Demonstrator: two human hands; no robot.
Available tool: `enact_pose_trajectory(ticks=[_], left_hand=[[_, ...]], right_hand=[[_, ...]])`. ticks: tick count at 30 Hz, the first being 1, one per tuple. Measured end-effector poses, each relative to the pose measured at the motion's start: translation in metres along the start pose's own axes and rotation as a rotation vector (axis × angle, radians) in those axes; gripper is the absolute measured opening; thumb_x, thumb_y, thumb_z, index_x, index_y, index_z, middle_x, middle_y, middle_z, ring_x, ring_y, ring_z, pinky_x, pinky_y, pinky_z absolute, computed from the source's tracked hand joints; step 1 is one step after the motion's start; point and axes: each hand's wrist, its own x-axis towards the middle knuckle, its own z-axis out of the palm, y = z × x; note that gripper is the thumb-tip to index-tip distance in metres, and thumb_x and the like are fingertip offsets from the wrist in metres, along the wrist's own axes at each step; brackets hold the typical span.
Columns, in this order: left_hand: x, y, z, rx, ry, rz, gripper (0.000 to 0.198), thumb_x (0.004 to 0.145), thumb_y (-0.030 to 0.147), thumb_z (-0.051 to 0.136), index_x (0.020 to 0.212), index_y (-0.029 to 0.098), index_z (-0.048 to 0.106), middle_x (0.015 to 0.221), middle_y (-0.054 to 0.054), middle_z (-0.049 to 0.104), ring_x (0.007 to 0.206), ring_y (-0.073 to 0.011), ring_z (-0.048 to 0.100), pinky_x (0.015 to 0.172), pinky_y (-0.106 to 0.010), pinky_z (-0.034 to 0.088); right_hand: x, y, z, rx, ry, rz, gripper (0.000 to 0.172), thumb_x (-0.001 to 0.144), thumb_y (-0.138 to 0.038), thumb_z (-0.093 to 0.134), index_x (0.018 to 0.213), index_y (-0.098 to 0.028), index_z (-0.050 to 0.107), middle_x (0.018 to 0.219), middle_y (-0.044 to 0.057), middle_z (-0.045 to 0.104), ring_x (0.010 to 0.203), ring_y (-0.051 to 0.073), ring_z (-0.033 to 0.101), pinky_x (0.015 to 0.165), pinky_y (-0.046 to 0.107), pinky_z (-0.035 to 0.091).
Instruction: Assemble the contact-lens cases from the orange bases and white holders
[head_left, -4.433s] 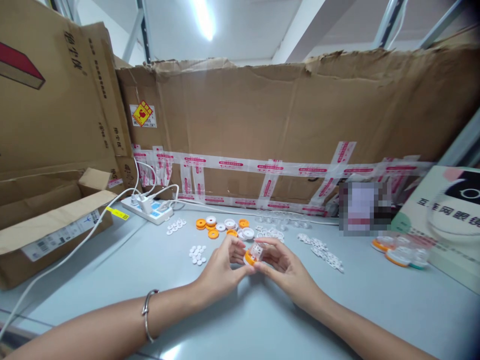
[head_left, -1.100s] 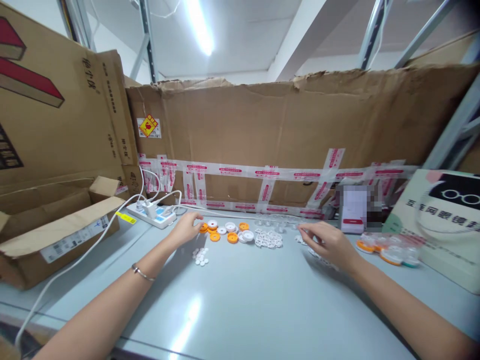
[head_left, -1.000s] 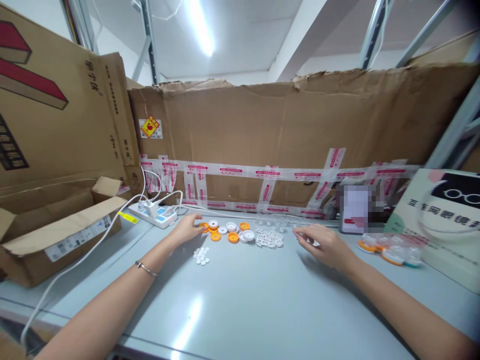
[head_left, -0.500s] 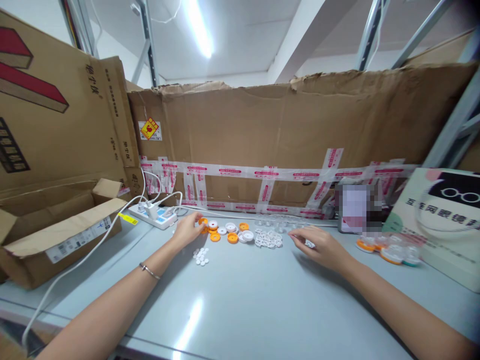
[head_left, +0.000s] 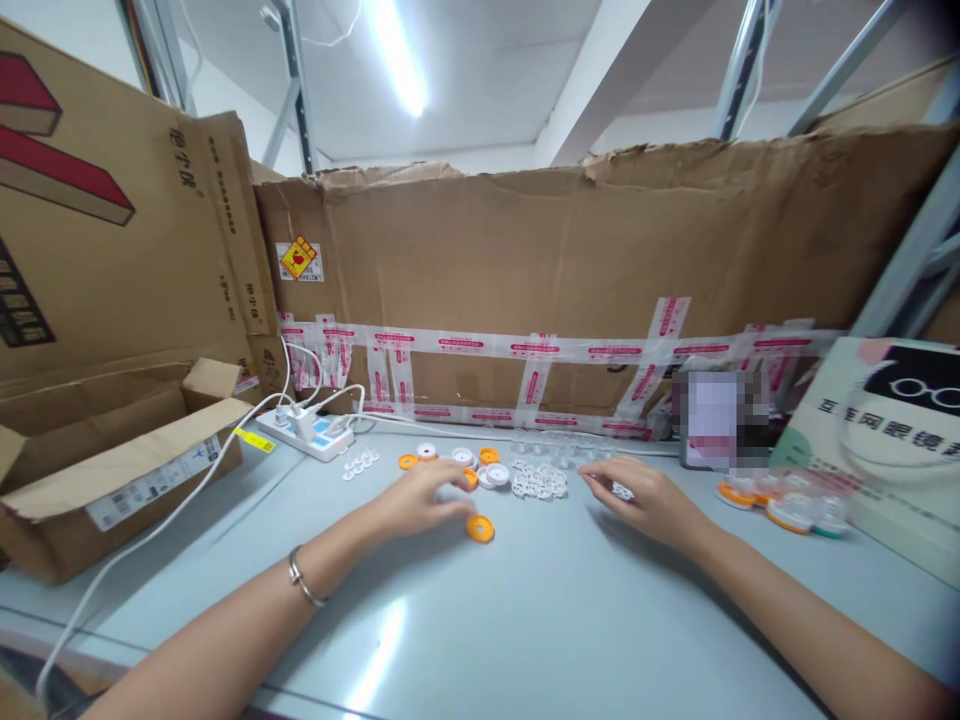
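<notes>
My left hand (head_left: 420,502) hovers over the middle left of the table, its thumb and fingers apart and nothing between them. Just beyond the thumb an orange round ring-like piece (head_left: 481,528) lies on the table. Behind the fingers is a group of orange and white round pieces (head_left: 496,474), partly hidden by the hand. My right hand (head_left: 641,497) rests to the right, thumb and forefinger pinched together; whatever they hold is too small to make out. Between the hands lies a pile of small white parts (head_left: 540,480), with clear round pieces (head_left: 559,450) behind it.
Small white discs (head_left: 361,463) lie near a power strip (head_left: 315,432) with plugged cables. An open carton (head_left: 142,470) stands left. To the right are a phone (head_left: 711,420), clear-and-orange assemblies (head_left: 787,510) and a pale printed box (head_left: 885,460). Large cardboard (head_left: 480,260) forms the back.
My left hand has moved right and nearer from the far-left orange piece and opened. An orange piece now lies alone in front of the group. My right hand stays nearly still.
</notes>
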Motion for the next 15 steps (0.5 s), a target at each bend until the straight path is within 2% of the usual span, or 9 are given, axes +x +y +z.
enact_pose_trajectory(ticks=[2, 3, 5, 7, 9, 12, 15], left_hand=[[-0.001, -0.017, -0.016, 0.122, 0.085, -0.223, 0.016, 0.082, 0.028, 0.048, 0.086, 0.018, 0.059, 0.09, -0.004, 0.064, 0.083, -0.0148, 0.057, 0.075, -0.023, 0.042], [-0.003, -0.026, -0.026, 0.229, 0.068, -0.374, 0.014, 0.08, 0.027, 0.049, 0.083, 0.018, 0.06, 0.087, -0.003, 0.064, 0.081, -0.0151, 0.058, 0.073, -0.023, 0.042], [-0.009, -0.044, -0.045, 0.307, 0.057, -0.504, 0.009, 0.073, 0.021, 0.053, 0.073, 0.016, 0.06, 0.077, -0.006, 0.064, 0.075, -0.0197, 0.059, 0.068, -0.026, 0.042], [-0.018, -0.059, -0.061, 0.364, 0.051, -0.604, 0.002, 0.063, 0.016, 0.058, 0.065, 0.015, 0.059, 0.073, -0.008, 0.063, 0.074, -0.0234, 0.059, 0.066, -0.028, 0.043], [-0.026, -0.069, -0.07, 0.398, 0.025, -0.68, 0.008, 0.054, 0.014, 0.061, 0.061, 0.016, 0.057, 0.071, -0.007, 0.063, 0.072, -0.0241, 0.059, 0.064, -0.028, 0.043], [-0.033, -0.077, -0.072, 0.423, -0.028, -0.763, 0.011, 0.048, 0.013, 0.062, 0.054, 0.017, 0.054, 0.063, -0.006, 0.061, 0.066, -0.024, 0.06, 0.06, -0.028, 0.043], [-0.035, -0.079, -0.069, 0.435, -0.06, -0.801, 0.011, 0.048, 0.012, 0.06, 0.049, 0.018, 0.05, 0.054, -0.005, 0.059, 0.065, -0.0251, 0.06, 0.061, -0.029, 0.044]], right_hand=[[0.0, 0.0, 0.0, 0.002, -0.004, 0.004, 0.019, 0.086, -0.021, 0.041, 0.089, -0.02, 0.059, 0.074, 0.004, 0.068, 0.066, 0.016, 0.06, 0.064, 0.029, 0.047], [0.0, 0.0, 0.0, 0.003, -0.005, 0.007, 0.019, 0.086, -0.021, 0.041, 0.089, -0.02, 0.059, 0.074, 0.004, 0.068, 0.066, 0.016, 0.061, 0.064, 0.029, 0.047], [-0.001, 0.0, 0.0, 0.003, -0.005, 0.015, 0.019, 0.086, -0.022, 0.041, 0.089, -0.02, 0.059, 0.075, 0.004, 0.068, 0.067, 0.016, 0.061, 0.064, 0.029, 0.047], [-0.001, 0.0, 0.0, 0.003, -0.002, 0.017, 0.019, 0.086, -0.022, 0.041, 0.089, -0.021, 0.059, 0.075, 0.004, 0.068, 0.067, 0.016, 0.061, 0.064, 0.029, 0.048], [-0.001, -0.001, 0.0, 0.005, -0.003, 0.021, 0.019, 0.086, -0.022, 0.041, 0.089, -0.021, 0.059, 0.075, 0.004, 0.069, 0.067, 0.016, 0.061, 0.065, 0.029, 0.048], [0.0, -0.003, 0.0, 0.012, -0.02, 0.026, 0.019, 0.086, -0.022, 0.041, 0.089, -0.021, 0.059, 0.077, 0.005, 0.069, 0.068, 0.017, 0.062, 0.066, 0.03, 0.048], [0.002, -0.008, -0.001, 0.033, -0.035, 0.017, 0.019, 0.086, -0.023, 0.04, 0.089, -0.021, 0.059, 0.076, 0.004, 0.069, 0.066, 0.016, 0.061, 0.066, 0.031, 0.048]])
